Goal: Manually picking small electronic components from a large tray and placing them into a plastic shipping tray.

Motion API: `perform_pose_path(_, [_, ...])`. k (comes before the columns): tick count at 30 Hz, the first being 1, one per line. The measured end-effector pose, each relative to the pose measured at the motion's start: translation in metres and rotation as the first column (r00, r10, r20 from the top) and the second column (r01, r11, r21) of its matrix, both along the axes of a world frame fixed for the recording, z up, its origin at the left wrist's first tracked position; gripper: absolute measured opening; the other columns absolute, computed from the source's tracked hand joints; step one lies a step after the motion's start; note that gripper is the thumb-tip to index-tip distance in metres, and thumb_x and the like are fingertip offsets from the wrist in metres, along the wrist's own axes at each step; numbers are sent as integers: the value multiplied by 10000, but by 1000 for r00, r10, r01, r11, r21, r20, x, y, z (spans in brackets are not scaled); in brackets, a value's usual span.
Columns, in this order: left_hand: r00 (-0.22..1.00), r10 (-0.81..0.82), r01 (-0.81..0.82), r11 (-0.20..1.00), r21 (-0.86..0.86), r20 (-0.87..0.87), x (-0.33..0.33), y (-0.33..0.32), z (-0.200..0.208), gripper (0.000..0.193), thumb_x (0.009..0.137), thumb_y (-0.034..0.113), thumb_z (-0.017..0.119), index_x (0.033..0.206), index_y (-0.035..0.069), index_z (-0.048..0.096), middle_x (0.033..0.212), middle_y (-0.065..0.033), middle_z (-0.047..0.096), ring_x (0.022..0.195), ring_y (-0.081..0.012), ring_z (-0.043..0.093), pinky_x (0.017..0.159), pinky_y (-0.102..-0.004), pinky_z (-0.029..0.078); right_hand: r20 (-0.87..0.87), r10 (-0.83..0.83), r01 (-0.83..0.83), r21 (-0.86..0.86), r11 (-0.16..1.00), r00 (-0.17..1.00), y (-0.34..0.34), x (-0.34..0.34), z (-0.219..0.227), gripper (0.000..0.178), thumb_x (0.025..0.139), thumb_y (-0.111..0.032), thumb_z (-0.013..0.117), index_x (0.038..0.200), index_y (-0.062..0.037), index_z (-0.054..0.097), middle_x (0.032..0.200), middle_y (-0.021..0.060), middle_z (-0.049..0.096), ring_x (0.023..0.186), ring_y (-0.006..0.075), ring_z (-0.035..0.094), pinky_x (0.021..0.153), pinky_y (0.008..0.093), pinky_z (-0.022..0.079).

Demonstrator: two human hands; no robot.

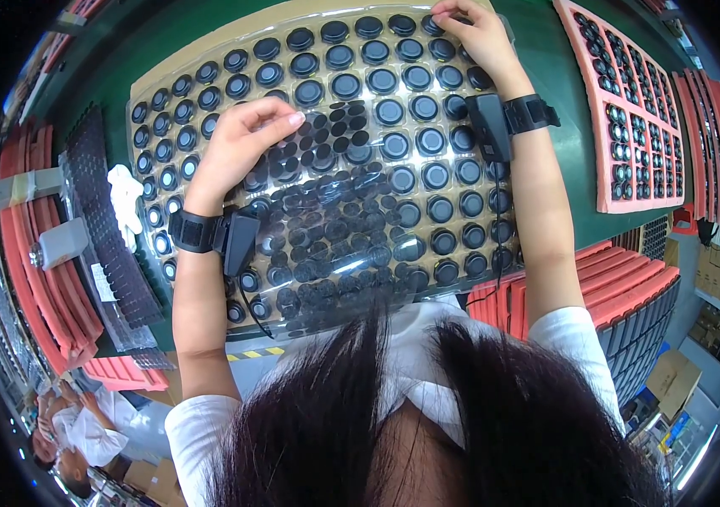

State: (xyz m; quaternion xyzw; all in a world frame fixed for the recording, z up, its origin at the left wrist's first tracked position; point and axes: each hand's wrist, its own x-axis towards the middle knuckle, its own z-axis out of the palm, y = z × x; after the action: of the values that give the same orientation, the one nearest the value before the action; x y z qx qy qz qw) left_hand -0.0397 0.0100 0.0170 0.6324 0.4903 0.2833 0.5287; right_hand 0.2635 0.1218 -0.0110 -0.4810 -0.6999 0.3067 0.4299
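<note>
A clear plastic tray (147,160) holds rows of round black caps (345,85) in its pockets. Over its middle lies a transparent sheet with black round stickers (347,128), its lower part curling toward my body. My left hand (246,142) is closed at the sheet's upper left, thumb and forefinger pinching its edge. At the tray's far right corner, the fingertips of my right hand (476,35) are pressed together over a cap in the far row. Whatever they hold, if anything, is hidden. Both wrists wear black straps with small black boxes and cables.
At the right, a pink foam tray (603,182) with round parts stands on the green table (558,160). Left are a white cloth (124,198), dark pocketed sheets (111,228), a grey box (64,243) and stacked pink trays (30,279). People (81,431) sit lower left.
</note>
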Motion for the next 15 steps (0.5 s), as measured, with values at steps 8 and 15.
perform_pose_path(8, [1000, -18, 18, 1000, 18, 16, -1, 2, -2, 197, 843, 202, 592, 812, 8, 603, 694, 40, 541, 660, -32, 467, 615, -181, 371, 46, -31, 30, 4, 1000, 998, -2, 0, 2, 75, 759, -36, 597, 828, -6, 606, 792, 60, 607, 742, 130, 578, 680, 239, 451])
perform_pose_path(15, [1000, -11, 10, 999, 38, 23, -3, 0, -2, 198, 845, 210, 589, 819, 15, 610, 713, 25, 571, 681, -38, 502, 635, -185, 392, 43, -19, 17, 32, 999, 999, 0, -2, -1, 76, 765, -38, 591, 832, -6, 605, 796, 59, 608, 746, 129, 578, 685, 238, 450])
